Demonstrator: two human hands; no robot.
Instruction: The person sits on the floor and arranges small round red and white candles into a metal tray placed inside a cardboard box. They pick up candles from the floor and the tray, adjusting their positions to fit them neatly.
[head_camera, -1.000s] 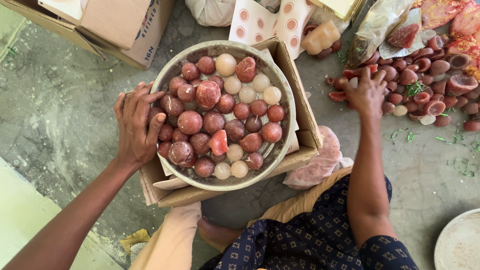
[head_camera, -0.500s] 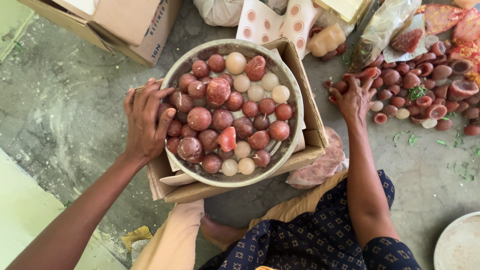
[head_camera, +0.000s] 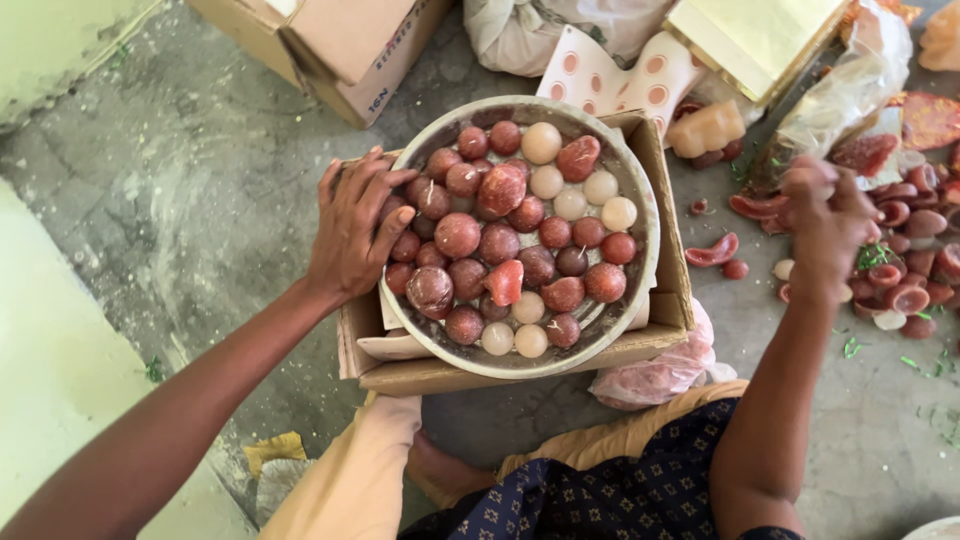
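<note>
Person seated on a concrete floor (head_camera: 180, 200), hands on a bowl of wax balls and over a heap of wax cups.

The left hand (head_camera: 355, 230) lay flat and open over the rim of a round metal bowl (head_camera: 640, 255), fingers spread and touching the dark red balls (head_camera: 458, 235) at its near left side, gripping nothing. The bowl sat inside a shallow cardboard box (head_camera: 665, 330) in front of the person's knees; it held dark red balls mixed with a few pale cream ones (head_camera: 541, 143). The right hand (head_camera: 825, 230) hovered above a heap of red half-shell cups (head_camera: 905, 290) on the floor to the right of the box, fingers curled loosely; blurred, so whether it held anything could not be told. A pink plastic bag (head_camera: 655, 375) lay against the box's near corner. More cardboard boxes (head_camera: 340, 50) stood beyond the bowl.
</note>
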